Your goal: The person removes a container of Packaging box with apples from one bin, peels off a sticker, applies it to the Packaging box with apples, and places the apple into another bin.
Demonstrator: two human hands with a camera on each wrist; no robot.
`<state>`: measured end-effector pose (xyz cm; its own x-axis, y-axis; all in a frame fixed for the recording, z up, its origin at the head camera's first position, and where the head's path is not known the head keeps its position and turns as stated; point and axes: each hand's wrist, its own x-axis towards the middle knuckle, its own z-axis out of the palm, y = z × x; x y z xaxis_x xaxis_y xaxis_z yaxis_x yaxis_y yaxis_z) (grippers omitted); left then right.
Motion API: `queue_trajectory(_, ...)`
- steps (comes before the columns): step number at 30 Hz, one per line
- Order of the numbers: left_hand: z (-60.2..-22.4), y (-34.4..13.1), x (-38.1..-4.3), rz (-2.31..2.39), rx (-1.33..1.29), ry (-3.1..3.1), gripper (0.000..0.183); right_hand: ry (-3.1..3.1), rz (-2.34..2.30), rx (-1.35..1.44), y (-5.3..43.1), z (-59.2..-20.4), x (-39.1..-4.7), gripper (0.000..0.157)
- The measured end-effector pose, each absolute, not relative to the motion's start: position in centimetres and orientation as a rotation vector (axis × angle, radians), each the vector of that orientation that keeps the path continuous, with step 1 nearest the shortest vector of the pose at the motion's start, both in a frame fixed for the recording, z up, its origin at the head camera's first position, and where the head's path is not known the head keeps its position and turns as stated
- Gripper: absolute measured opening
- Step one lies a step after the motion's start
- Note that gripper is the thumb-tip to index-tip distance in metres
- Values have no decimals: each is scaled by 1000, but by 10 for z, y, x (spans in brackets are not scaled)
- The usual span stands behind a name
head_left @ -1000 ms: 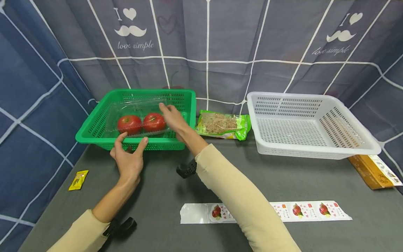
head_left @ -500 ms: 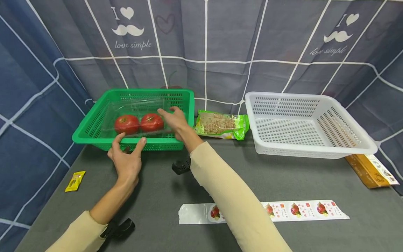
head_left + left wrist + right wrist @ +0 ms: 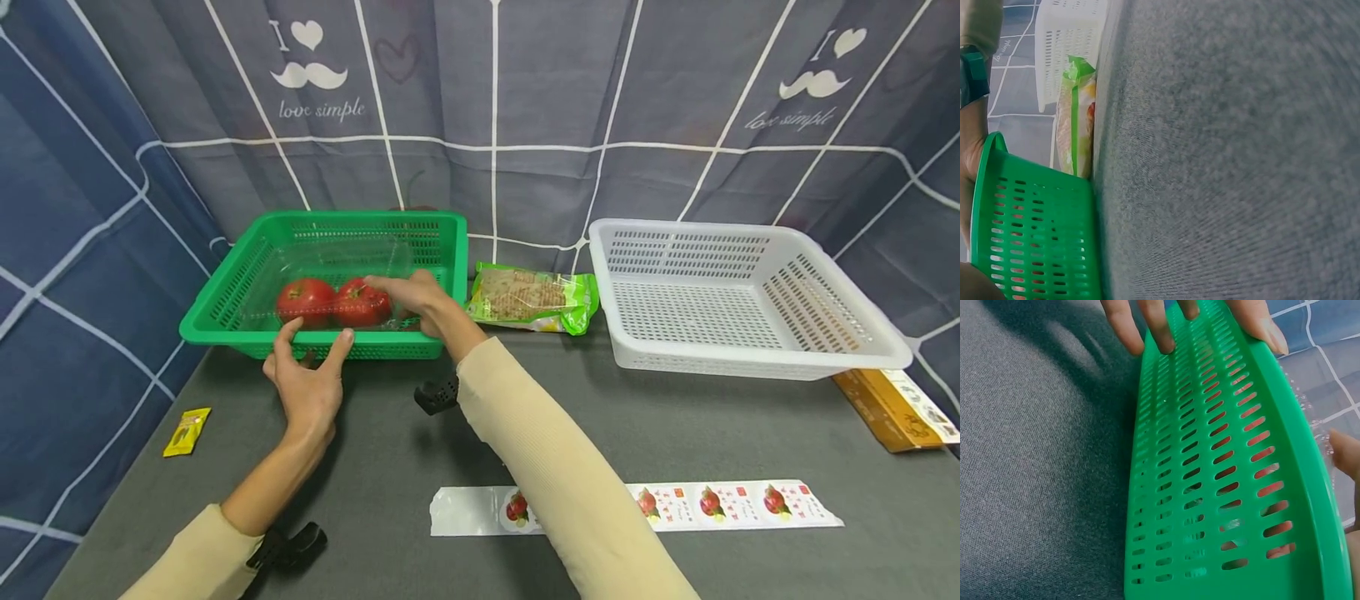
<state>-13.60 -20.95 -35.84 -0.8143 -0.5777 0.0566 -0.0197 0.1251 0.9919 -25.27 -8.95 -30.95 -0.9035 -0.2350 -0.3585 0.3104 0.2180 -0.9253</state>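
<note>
Two red apples [image 3: 306, 300] lie side by side in a clear plastic box [image 3: 258, 292] within the green basket [image 3: 225, 337]. My right hand [image 3: 423, 300] holds the box's right end; its extended finger reaches over the right apple, and its other fingers are hidden. In the right wrist view, a tip of that hand [image 3: 1346, 453] meets the clear plastic edge. My left hand [image 3: 303, 387] grips the basket's front rim. Its thumb and a finger lie at the rim, and other fingers [image 3: 1157, 328] hang along the outer wall.
A green-edged food packet [image 3: 532, 296] lies between the green basket and a white basket [image 3: 750, 358]. A brown box [image 3: 892, 408] sits partly under the white basket. A yellow sachet [image 3: 187, 431] lies left; a sticker strip [image 3: 727, 504] runs across the front, partly under the right sleeve.
My right hand has dropped slightly lower at the box's right end. Inside, the apples have shifted a little toward me and now sit closer together. My left hand stays at the rim.
</note>
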Motion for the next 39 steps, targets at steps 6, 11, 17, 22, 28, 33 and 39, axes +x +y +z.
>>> queue_trajectory(6,-360,-210,-135,-1719,582,-1975,73,2014,-1842,101,-90,-311,-255,57)
queue_trajectory(11,-362,-211,-136,-1715,572,-1979,74,2022,-1833,90,-87,-311,-256,70)
queue_trajectory(17,-364,-209,-137,-1712,564,-1977,74,2022,-1832,74,-84,-310,-257,64)
queue_trajectory(22,-364,-207,-137,-1721,571,-1989,75,2001,-1841,33,-81,-309,-257,70)
queue_trajectory(28,-364,-209,-138,-1724,544,-1952,73,2008,-1897,-20,-81,-308,-256,37)
queue_trajectory(33,-364,-210,-138,-1716,544,-1956,73,2007,-1955,-41,-83,-310,-256,24)
queue_trajectory(39,-364,-210,-138,-1711,550,-1959,73,2105,-2011,-26,-83,-309,-252,33)
